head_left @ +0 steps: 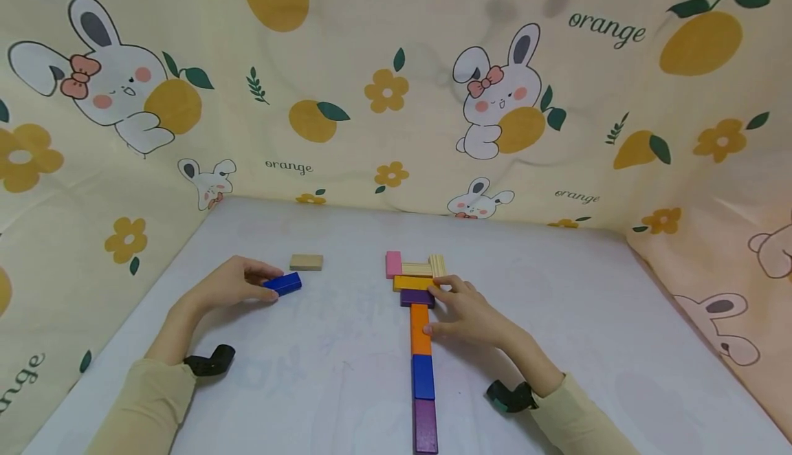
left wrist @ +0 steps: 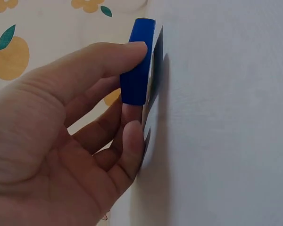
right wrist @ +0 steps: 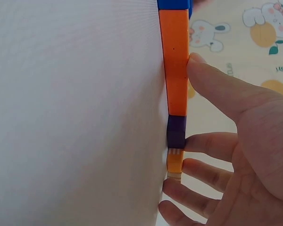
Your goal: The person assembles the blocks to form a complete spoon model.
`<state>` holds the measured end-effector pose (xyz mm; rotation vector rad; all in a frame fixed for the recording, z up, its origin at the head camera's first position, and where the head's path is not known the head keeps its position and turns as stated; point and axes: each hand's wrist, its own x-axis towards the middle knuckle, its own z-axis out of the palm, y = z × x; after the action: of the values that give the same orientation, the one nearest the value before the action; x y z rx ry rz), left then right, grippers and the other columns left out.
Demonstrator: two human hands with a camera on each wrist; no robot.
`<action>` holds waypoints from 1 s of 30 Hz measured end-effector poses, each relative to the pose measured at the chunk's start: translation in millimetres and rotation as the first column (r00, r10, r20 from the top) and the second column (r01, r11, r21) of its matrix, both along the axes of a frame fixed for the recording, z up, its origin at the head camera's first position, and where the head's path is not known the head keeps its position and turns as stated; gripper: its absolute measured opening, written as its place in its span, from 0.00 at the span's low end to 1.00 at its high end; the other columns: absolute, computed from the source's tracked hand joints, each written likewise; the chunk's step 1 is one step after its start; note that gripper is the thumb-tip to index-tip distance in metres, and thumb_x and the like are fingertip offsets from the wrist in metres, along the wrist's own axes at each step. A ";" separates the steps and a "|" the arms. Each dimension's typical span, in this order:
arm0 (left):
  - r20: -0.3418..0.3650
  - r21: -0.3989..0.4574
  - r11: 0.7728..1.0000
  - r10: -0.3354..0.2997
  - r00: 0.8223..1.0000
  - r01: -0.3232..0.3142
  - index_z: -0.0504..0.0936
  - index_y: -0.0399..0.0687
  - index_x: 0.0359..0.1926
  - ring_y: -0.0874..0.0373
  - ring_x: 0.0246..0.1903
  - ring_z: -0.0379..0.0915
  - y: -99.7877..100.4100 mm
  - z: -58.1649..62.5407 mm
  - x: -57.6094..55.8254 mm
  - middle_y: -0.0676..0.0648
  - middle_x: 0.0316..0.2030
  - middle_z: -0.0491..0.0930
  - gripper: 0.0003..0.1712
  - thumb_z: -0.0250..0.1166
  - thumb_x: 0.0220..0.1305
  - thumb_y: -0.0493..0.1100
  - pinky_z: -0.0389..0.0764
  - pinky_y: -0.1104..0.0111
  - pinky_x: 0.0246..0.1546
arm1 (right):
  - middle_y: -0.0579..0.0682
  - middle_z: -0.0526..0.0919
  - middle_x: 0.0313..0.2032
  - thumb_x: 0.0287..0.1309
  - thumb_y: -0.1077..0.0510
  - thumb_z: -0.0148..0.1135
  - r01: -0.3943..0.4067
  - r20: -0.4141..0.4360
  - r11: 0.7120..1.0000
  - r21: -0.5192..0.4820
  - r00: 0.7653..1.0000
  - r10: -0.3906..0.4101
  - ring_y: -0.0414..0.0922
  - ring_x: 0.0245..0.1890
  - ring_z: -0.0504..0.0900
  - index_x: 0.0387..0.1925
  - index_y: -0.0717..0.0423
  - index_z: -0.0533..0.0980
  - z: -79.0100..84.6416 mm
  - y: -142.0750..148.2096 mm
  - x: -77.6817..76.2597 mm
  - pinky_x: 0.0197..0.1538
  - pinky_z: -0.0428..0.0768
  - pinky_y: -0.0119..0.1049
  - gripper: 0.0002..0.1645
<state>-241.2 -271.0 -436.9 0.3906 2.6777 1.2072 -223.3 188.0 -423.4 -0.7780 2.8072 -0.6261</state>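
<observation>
Between thumb and fingers, my left hand (head_left: 230,284) pinches a blue block (left wrist: 137,66), close over the white table at the left. My right hand (head_left: 467,314) lies along the right side of a line of blocks, fingers spread and fairly straight. In the right wrist view its thumb meets the edge of an orange block (right wrist: 175,66), while other fingertips are at a dark purple block (right wrist: 176,132) and a yellow block (right wrist: 175,161). Nearer the front, the line continues with another blue block (head_left: 423,377) and a longer purple block (head_left: 425,426).
At the line's far end stand a pink block (head_left: 393,264), a plain wooden block (head_left: 416,269) and a ridged wooden piece (head_left: 437,264). A single wooden block (head_left: 306,262) lies beyond my left hand. Printed cloth (head_left: 346,42) walls the table's back and sides.
</observation>
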 end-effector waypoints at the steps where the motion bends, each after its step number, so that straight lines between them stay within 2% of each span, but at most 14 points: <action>1: 0.000 0.006 1.000 -0.002 1.000 0.002 0.84 0.41 0.53 0.50 0.48 0.77 0.5 0.2 0.2 0.45 0.48 0.83 0.26 0.76 0.55 0.47 0.76 0.53 0.52 | 0.54 0.62 0.69 0.50 0.33 0.70 0.001 0.001 1.000 -0.001 1.000 -0.001 0.58 0.66 0.60 0.70 0.57 0.66 -0.2 0.1 0.1 0.63 0.66 0.59 0.52; 7: -0.007 0.051 0.998 -0.025 1.000 0.026 0.83 0.40 0.54 0.50 0.49 0.77 7.0 2.2 1.6 0.44 0.49 0.82 0.28 0.76 0.54 0.48 0.77 0.55 0.52 | 0.55 0.62 0.69 0.50 0.33 0.70 -0.002 -0.001 1.000 -0.003 1.000 0.002 0.59 0.65 0.60 0.69 0.57 0.67 -1.5 1.0 0.1 0.62 0.66 0.60 0.53; 14: -0.032 0.116 0.992 -0.042 0.999 0.046 0.84 0.44 0.54 0.51 0.45 0.76 28.7 13.6 5.0 0.44 0.48 0.82 0.25 0.75 0.56 0.47 0.77 0.59 0.46 | 0.55 0.61 0.69 0.51 0.32 0.69 -0.021 -0.010 1.000 0.004 1.000 0.021 0.59 0.65 0.61 0.70 0.58 0.66 -1.2 1.2 -2.0 0.63 0.65 0.59 0.53; 18: -0.047 0.197 0.979 -0.047 0.998 0.056 0.83 0.45 0.56 0.50 0.46 0.77 54.8 18.3 4.0 0.45 0.50 0.81 0.26 0.75 0.57 0.46 0.80 0.59 0.43 | 0.56 0.61 0.69 0.51 0.32 0.69 -0.024 -0.016 1.000 0.006 1.000 0.024 0.59 0.65 0.61 0.70 0.58 0.66 1.1 0.7 -3.3 0.63 0.64 0.59 0.53; 22: -0.048 0.248 0.969 -0.013 0.999 0.025 0.82 0.45 0.57 0.49 0.45 0.78 89.1 19.9 -4.7 0.45 0.50 0.81 0.26 0.74 0.58 0.44 0.82 0.60 0.40 | 0.56 0.61 0.69 0.50 0.31 0.69 -0.021 -0.014 1.000 0.002 1.000 0.021 0.59 0.65 0.61 0.70 0.58 0.66 1.6 0.6 -3.6 0.63 0.64 0.60 0.53; 25: -0.069 0.239 0.971 0.026 0.997 -0.009 0.82 0.45 0.57 0.50 0.45 0.77 117.5 20.4 -15.9 0.47 0.48 0.81 0.24 0.73 0.59 0.43 0.82 0.62 0.40 | 0.56 0.61 0.69 0.50 0.31 0.69 -0.018 -0.008 1.000 0.003 1.000 0.018 0.59 0.65 0.61 0.70 0.58 0.66 -0.5 1.2 -3.4 0.63 0.64 0.60 0.54; 30: -0.143 0.187 0.982 0.028 0.989 -0.001 0.81 0.45 0.58 0.53 0.48 0.76 162.9 21.2 -36.4 0.48 0.50 0.81 0.24 0.71 0.62 0.43 0.80 0.64 0.46 | 0.55 0.61 0.69 0.50 0.32 0.69 -0.008 0.005 1.000 0.001 1.000 0.008 0.59 0.65 0.60 0.70 0.57 0.66 -1.3 0.9 -2.0 0.63 0.64 0.60 0.53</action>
<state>-277.6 -108.1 -415.7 0.5054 2.6979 1.4954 -225.3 188.9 -424.7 -0.7858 2.7983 -0.6240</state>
